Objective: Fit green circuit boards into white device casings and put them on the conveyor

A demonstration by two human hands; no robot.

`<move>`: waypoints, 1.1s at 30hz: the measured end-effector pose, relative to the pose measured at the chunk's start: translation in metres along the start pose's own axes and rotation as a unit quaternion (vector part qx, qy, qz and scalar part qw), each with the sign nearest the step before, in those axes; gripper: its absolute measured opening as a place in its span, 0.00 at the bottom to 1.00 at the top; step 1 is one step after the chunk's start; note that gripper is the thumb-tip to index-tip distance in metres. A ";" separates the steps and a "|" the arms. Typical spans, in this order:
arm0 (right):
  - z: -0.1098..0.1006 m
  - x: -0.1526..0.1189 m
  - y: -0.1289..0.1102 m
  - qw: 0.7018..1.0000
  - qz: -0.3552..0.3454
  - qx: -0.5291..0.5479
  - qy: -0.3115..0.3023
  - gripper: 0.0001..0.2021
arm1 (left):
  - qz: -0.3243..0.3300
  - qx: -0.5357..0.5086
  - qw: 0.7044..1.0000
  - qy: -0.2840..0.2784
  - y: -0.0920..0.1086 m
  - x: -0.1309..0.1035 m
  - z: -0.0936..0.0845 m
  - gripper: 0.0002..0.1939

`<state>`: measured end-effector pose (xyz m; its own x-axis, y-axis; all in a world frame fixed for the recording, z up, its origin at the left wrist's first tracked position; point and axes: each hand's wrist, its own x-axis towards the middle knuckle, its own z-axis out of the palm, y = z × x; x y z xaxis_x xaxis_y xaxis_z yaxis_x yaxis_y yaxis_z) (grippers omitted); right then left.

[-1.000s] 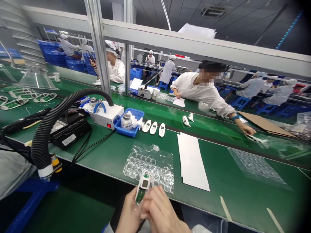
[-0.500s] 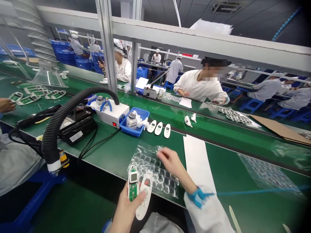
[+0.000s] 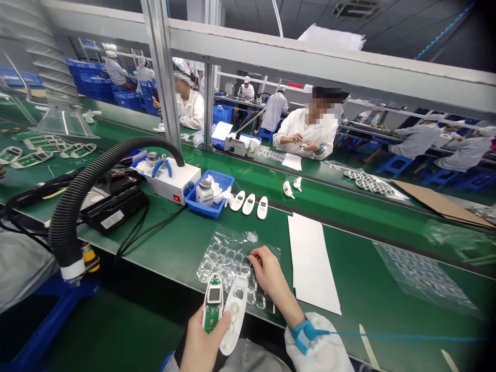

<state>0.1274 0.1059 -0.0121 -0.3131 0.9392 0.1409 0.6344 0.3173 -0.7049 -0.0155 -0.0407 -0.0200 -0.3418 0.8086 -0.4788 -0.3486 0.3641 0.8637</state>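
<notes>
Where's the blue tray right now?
In the head view, the blue tray sits left of centre on the bench, just right of the white box and left of the three white devices.

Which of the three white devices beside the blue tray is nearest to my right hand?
The rightmost device, at the row's end farthest from the blue tray.
</notes>
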 end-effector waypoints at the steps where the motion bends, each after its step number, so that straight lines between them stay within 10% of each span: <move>1: 0.003 0.002 0.003 1.000 0.005 -0.006 0.005 0.08 | 0.005 0.000 1.000 0.015 0.001 0.000 0.000 0.24; 13: -0.003 -0.015 -0.010 0.997 -0.006 0.044 0.067 0.10 | 0.023 0.030 0.998 0.052 0.005 0.000 0.001 0.20; 21: -0.008 -0.045 -0.055 0.994 -0.038 0.068 -0.080 0.09 | 0.035 0.066 0.995 0.061 0.016 -0.005 0.007 0.16; 33: 0.001 -0.052 -0.055 0.994 -0.002 0.082 -0.068 0.05 | 0.040 0.095 0.993 0.056 0.020 -0.007 0.008 0.16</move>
<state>0.1083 0.0396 0.0190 -0.4148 0.9082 0.0568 0.5123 0.2846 -0.8103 -0.0131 -0.0355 0.0015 -0.4603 0.7865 -0.4119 -0.1481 0.3894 0.9091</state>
